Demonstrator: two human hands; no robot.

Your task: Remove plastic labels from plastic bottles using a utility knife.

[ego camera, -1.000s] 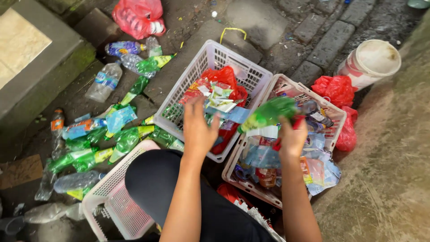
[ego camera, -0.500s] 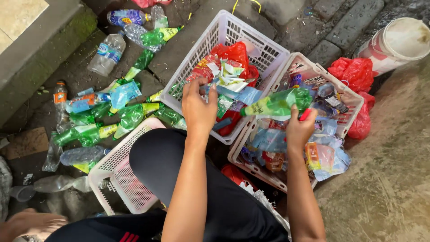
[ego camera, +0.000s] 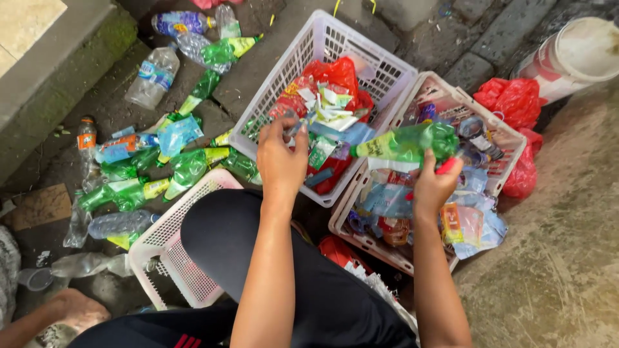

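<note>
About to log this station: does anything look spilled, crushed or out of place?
Yes. Crushed green and clear bottles lie strewn on the ground left of the white basket, not in any basket. The right hand holds a flattened green bottle; the left hand hovers over wrappers.

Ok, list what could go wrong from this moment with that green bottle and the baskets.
1. The right hand holds the green bottle by one end, out over the gap between the white basket and the pink basket; a loose grip could drop it between them.
2. The pink basket is heaped with wrappers; some may spill over its rim.
3. The left hand pinches a small piece I cannot make out; it could slip unnoticed.
</note>
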